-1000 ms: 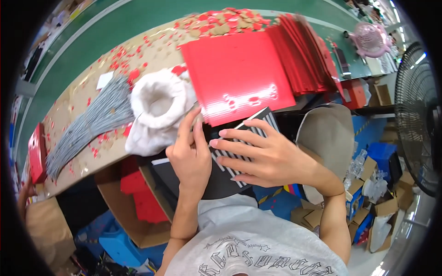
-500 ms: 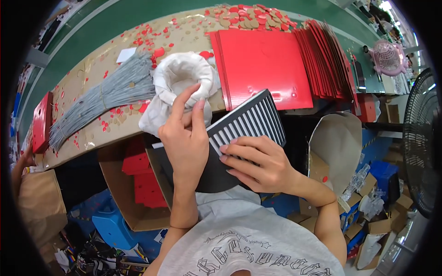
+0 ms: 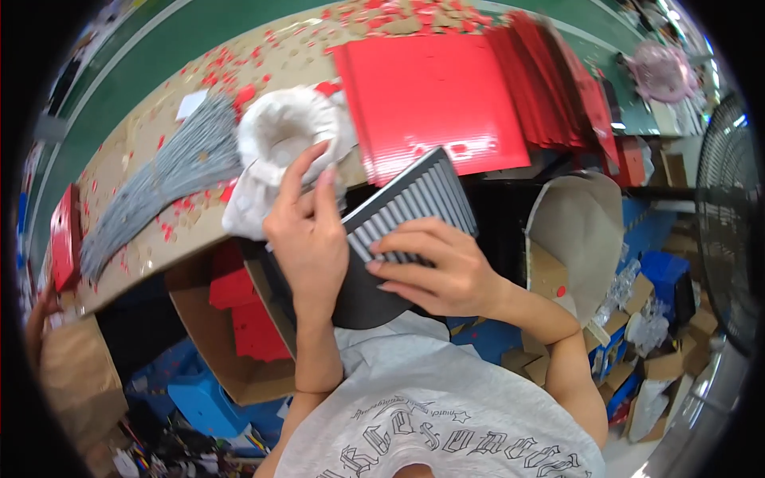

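Observation:
A black panel with a row of white slats (image 3: 434, 187) lies tilted in front of me, over a dark rounded surface (image 3: 366, 299). My right hand (image 3: 442, 267) is bent around its near side, fingertips on the slats. At the panel's left corner is my left hand (image 3: 307, 231), with index finger and thumb raised and their tips apart. Its other fingers are curled and partly hidden, and I make out nothing between them. Just beyond those fingertips stands a white cloth bag (image 3: 259, 135), its mouth rolled open.
On the table are a grey bundle of thin ties (image 3: 159, 179), stacked red sheets (image 3: 434, 95), a red box (image 3: 65, 235) and scattered red and tan discs. Below stands a carton (image 3: 203, 327) with red pieces. A black fan (image 3: 725, 231) is at the right. Another person's hand (image 3: 40, 315) shows far left.
The whole view has shifted slightly, with the table's things now higher and further left. Both hands keep nearly the same pose at the panel.

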`<control>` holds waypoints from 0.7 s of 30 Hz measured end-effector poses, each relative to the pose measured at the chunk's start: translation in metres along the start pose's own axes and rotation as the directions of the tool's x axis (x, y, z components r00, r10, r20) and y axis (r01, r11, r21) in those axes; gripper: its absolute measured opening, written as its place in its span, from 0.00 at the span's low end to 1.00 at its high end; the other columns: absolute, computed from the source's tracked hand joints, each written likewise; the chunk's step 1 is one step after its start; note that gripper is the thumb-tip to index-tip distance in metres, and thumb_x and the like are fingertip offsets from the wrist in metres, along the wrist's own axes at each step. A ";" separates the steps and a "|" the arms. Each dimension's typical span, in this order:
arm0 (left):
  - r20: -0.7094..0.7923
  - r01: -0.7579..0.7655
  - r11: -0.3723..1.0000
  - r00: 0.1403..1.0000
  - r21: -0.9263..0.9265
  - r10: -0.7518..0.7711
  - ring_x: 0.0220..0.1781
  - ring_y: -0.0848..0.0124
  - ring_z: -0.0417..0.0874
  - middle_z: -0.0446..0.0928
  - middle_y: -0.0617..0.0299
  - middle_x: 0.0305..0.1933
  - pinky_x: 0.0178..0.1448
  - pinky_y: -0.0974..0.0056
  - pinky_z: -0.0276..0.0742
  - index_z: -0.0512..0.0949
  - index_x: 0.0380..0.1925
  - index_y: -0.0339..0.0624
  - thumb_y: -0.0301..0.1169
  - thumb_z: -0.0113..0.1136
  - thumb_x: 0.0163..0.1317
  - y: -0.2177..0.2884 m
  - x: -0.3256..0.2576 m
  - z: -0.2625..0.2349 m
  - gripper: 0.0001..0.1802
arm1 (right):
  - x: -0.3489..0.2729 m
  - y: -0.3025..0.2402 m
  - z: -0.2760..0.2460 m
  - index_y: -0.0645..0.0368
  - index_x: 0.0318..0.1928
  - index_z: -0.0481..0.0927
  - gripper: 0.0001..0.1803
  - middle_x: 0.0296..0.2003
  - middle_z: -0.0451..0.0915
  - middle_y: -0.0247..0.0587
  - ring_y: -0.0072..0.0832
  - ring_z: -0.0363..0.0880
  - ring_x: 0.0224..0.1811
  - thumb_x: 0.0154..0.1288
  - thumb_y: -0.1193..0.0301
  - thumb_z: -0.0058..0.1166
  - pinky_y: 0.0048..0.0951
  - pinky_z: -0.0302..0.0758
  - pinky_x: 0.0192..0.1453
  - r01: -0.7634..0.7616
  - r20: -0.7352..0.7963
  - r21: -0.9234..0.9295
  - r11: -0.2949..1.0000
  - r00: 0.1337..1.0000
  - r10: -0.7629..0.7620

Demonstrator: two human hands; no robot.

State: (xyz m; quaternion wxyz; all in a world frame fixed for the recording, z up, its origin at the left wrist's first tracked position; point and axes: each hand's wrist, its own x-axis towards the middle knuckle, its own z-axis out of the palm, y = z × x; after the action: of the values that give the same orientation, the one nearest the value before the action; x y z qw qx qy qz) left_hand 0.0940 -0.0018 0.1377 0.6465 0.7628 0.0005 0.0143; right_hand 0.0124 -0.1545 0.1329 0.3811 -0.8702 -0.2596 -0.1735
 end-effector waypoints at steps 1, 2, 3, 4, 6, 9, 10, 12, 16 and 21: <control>0.000 -0.015 0.998 1.000 0.061 0.015 0.21 0.87 0.59 0.64 0.75 0.17 0.23 0.73 0.50 0.80 0.55 0.39 0.22 0.57 0.70 0.000 0.000 -0.002 0.15 | -0.005 0.002 0.003 0.58 0.41 0.87 0.18 0.47 0.83 0.39 0.38 0.81 0.46 0.45 0.74 0.73 0.35 0.81 0.47 0.007 -0.016 0.004 1.000 1.000 -0.007; 0.014 -0.066 0.993 0.998 0.103 0.065 0.21 0.87 0.59 0.65 0.75 0.17 0.23 0.73 0.50 0.80 0.55 0.39 0.23 0.56 0.71 -0.001 0.001 -0.005 0.14 | -0.004 0.002 0.005 0.58 0.40 0.87 0.17 0.47 0.83 0.39 0.37 0.82 0.45 0.45 0.74 0.73 0.35 0.80 0.46 0.017 -0.024 0.029 0.999 1.000 -0.016; -0.010 -0.070 0.995 0.997 0.068 0.071 0.21 0.87 0.58 0.65 0.76 0.17 0.23 0.73 0.49 0.80 0.55 0.39 0.23 0.55 0.72 -0.006 0.001 -0.004 0.14 | -0.002 0.003 0.008 0.59 0.38 0.86 0.14 0.47 0.82 0.39 0.38 0.81 0.46 0.47 0.74 0.72 0.35 0.80 0.46 0.031 -0.061 0.055 0.998 0.998 -0.028; -0.014 -0.088 0.991 0.996 0.106 0.090 0.20 0.87 0.57 0.64 0.76 0.17 0.23 0.73 0.47 0.80 0.56 0.39 0.23 0.54 0.72 -0.007 0.002 -0.004 0.15 | -0.002 0.004 0.009 0.59 0.37 0.86 0.13 0.47 0.82 0.38 0.38 0.81 0.48 0.48 0.74 0.71 0.35 0.79 0.47 0.009 -0.056 0.093 0.996 0.998 -0.004; -0.006 -0.081 0.995 0.997 0.058 0.082 0.20 0.88 0.56 0.63 0.76 0.16 0.23 0.73 0.45 0.80 0.56 0.37 0.23 0.54 0.73 -0.008 0.002 -0.002 0.14 | -0.004 0.005 0.010 0.59 0.32 0.83 0.08 0.47 0.81 0.37 0.38 0.79 0.50 0.51 0.75 0.69 0.35 0.79 0.49 -0.029 -0.055 0.161 0.986 0.998 0.039; -0.022 -0.077 0.997 0.997 0.010 0.078 0.20 0.88 0.56 0.63 0.75 0.15 0.24 0.73 0.46 0.79 0.55 0.34 0.24 0.54 0.73 -0.009 -0.001 -0.001 0.14 | -0.002 0.006 0.014 0.59 0.28 0.78 0.07 0.44 0.79 0.37 0.36 0.77 0.48 0.52 0.76 0.65 0.35 0.77 0.48 -0.028 -0.068 0.239 0.971 0.997 0.046; 0.011 -0.062 0.996 0.998 0.070 0.061 0.20 0.87 0.56 0.63 0.75 0.15 0.25 0.74 0.46 0.79 0.55 0.35 0.24 0.55 0.73 -0.009 -0.001 -0.004 0.14 | -0.003 0.006 0.010 0.59 0.28 0.78 0.07 0.44 0.79 0.37 0.36 0.77 0.48 0.52 0.76 0.65 0.35 0.77 0.48 -0.035 -0.068 0.233 0.972 0.996 0.053; 0.093 -0.062 0.993 0.994 0.099 0.053 0.20 0.87 0.56 0.63 0.75 0.15 0.25 0.73 0.46 0.79 0.55 0.35 0.24 0.56 0.72 -0.012 0.002 -0.004 0.14 | -0.001 0.007 -0.001 0.61 0.31 0.80 0.08 0.46 0.80 0.39 0.39 0.79 0.48 0.54 0.77 0.68 0.37 0.79 0.49 -0.022 -0.009 0.398 0.917 1.000 0.027; 0.363 -0.043 0.987 0.932 0.155 -0.016 0.20 0.85 0.59 0.67 0.72 0.16 0.23 0.72 0.53 0.79 0.55 0.37 0.23 0.61 0.67 -0.018 -0.008 0.001 0.16 | 0.017 0.028 -0.057 0.60 0.33 0.85 0.09 0.42 0.84 0.41 0.33 0.84 0.43 0.52 0.78 0.72 0.33 0.79 0.47 -0.121 -0.104 0.292 0.949 0.982 0.157; 0.488 -0.218 0.937 0.870 0.273 0.060 0.11 0.64 0.67 0.67 0.54 0.11 0.23 0.62 0.66 0.69 0.68 0.40 0.26 0.63 0.65 -0.022 -0.022 0.025 0.31 | 0.061 0.104 -0.062 0.66 0.36 0.83 0.04 0.42 0.82 0.42 0.30 0.83 0.45 0.62 0.77 0.62 0.29 0.78 0.51 -0.335 0.053 0.170 0.927 0.942 0.331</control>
State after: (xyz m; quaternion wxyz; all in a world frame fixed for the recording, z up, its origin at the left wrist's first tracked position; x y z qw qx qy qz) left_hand 0.0731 -0.0229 0.1114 0.4920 0.8354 -0.2105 -0.1252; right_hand 0.1152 -0.2418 0.1441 0.4775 -0.8664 -0.1267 -0.0726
